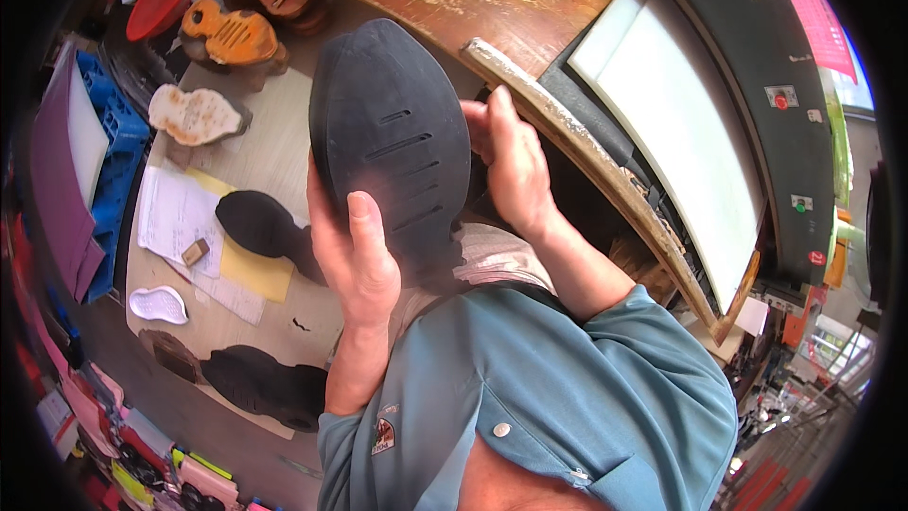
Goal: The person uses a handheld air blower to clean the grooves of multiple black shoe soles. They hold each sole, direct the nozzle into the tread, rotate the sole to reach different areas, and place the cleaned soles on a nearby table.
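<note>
Held up before me is a stack of black shoe soles (392, 142), at least two layers, with several slots cut across the top one. My left hand (357, 260) grips the lower left side, thumb on the top face and fingers underneath. At the right edge, my right hand (515, 166) is curled against the stack, some fingertips hidden by it. More black soles (255, 224) lie on the table left of my left hand. Another dark group of soles (260, 380) lies nearer, by the table's edge.
On the left of the table (303, 322) are written papers (175, 213), a small brown block (195, 252) and a white sole-shaped piece (158, 304). Orange-brown forms (227, 33) and a red bowl (161, 0) stand farther back. A machine with a white plate (672, 114) and worn wooden edge borders my right.
</note>
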A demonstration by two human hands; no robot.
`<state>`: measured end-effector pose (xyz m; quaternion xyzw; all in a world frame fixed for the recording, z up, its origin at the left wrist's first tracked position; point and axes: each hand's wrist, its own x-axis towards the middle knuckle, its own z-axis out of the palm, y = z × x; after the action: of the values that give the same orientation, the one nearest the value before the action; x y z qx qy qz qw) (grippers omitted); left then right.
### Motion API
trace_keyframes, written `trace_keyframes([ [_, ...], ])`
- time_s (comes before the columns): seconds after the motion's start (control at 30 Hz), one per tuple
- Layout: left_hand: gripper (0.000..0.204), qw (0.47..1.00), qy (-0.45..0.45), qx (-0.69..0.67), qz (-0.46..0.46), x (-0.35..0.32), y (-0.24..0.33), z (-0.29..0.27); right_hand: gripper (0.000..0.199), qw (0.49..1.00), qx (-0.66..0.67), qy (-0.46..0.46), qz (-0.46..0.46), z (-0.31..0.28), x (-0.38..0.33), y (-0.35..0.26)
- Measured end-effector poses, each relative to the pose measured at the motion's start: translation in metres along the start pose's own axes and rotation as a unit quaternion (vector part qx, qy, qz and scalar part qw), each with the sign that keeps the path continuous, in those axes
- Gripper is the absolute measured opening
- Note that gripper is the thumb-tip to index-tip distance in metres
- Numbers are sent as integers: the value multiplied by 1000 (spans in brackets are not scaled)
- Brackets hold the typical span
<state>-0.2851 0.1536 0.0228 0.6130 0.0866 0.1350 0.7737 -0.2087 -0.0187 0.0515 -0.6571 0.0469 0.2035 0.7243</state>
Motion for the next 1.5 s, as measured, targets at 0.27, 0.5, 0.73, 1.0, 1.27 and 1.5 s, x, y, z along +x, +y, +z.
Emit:
trace_keyframes([
  [0.27, 62, 996, -83, 20, -8, 55, -19, 76, 40, 977, -174, 41, -116, -85, 69, -9],
  [0.5, 47, 989, -95, -24, -111, 126, -38, 131, 32, 822, -422, 199, -328, -226, 167, -51],
  [0.73, 53, 984, -122, 95, -89, 158, -41, 186, 59, 673, -593, 65, -437, -263, 285, -78],
  [1.0, 44, 958, -83, 29, -274, 190, -50, 191, 42, 728, -639, -61, -240, -236, 331, -93],
  [1.27, 51, 892, -118, -191, -392, 194, -28, 185, 33, 806, -538, 25, -247, -335, 189, -160],
  [1.5, 51, 852, -177, -227, -438, 215, -73, 227, 31, 745, -634, 200, -65, -403, 112, -129],
])
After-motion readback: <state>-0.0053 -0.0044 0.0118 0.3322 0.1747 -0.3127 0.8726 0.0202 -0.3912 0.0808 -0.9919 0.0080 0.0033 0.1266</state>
